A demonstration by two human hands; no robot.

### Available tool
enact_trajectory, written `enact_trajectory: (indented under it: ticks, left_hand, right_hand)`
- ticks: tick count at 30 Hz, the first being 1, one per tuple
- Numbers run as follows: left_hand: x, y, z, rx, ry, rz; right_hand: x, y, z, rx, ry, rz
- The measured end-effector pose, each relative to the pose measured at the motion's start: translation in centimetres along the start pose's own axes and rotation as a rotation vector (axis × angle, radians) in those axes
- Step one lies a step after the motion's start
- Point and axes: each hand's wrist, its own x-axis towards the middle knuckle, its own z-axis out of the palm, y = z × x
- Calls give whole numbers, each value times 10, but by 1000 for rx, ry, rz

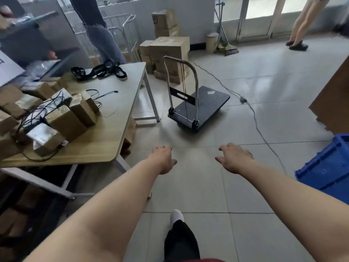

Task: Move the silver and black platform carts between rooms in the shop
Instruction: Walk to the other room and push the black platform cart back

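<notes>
The platform cart stands on the tiled floor at centre frame: a black textured deck with an upright silver loop handle. It sits just right of the desk leg, in front of stacked cartons. A grey cable trails along the floor to its right, and a blue crate is at the right edge. At lower centre, the left hand and right hand reach forward with fingers loose, grasping nothing, well short of the handle.
</notes>
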Motion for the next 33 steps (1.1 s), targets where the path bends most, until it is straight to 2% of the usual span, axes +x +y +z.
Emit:
enact_trajectory:
  ticks: [8, 15, 20, 24, 29, 33]
  left_hand:
    - [170, -35, -93, 41, -32, 110]
    - [302, -27, -166, 47, 15, 131]
    - [398, -11, -212, 14, 83, 103]
    - [467, -1, -249, 33, 69, 23]
    - [533, 7, -287, -28, 73, -15]
    - [582, 9, -304, 17, 24, 13]
  right_hand:
    - [159, -46, -62, 75, -9, 97]
    - [286, -60, -117, 127, 19, 71]
    - [399, -50, -159, 143, 30, 33]
    - [479, -42, -203, 124, -2, 8]
    - [554, -31, -241, 97, -9, -1]
    - [595, -30, -245, 110, -44, 19]
